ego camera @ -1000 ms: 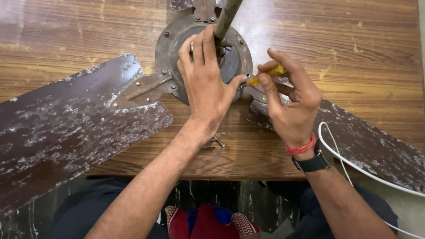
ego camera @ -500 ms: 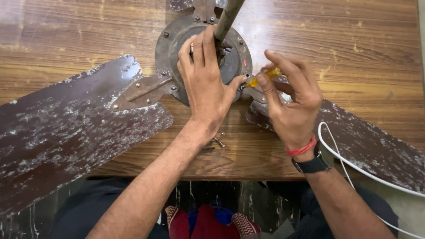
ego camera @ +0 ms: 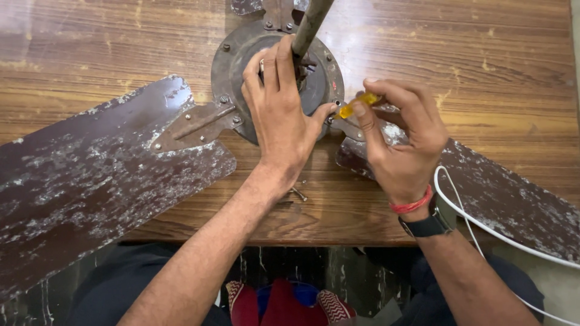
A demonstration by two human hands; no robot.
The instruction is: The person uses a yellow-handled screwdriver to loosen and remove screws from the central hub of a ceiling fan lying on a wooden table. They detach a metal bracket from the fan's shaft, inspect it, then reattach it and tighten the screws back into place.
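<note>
Left hand [ego camera: 284, 115] flat, open on fan hub [ego camera: 241, 54] mid-bench; right hand [ego camera: 402, 145] just right of it pinches yellow screwdriver [ego camera: 352, 108], axis pointing left at hub's right-side blade bracket.

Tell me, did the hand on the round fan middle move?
No. The left hand lies flat on the same spot of the fan hub, beside the rod.

The ceiling fan's round motor housing [ego camera: 241, 54] is dull brown metal, ringed with bolts, and lies flat on the wooden worktop [ego camera: 471, 66] with its rod [ego camera: 311, 24] rising toward the camera. Worn, paint-flaked dark blades reach left [ego camera: 90, 181] and right [ego camera: 513, 205]. A yellow-handled screwdriver [ego camera: 353, 107] is tilted against the housing's right edge.
</note>
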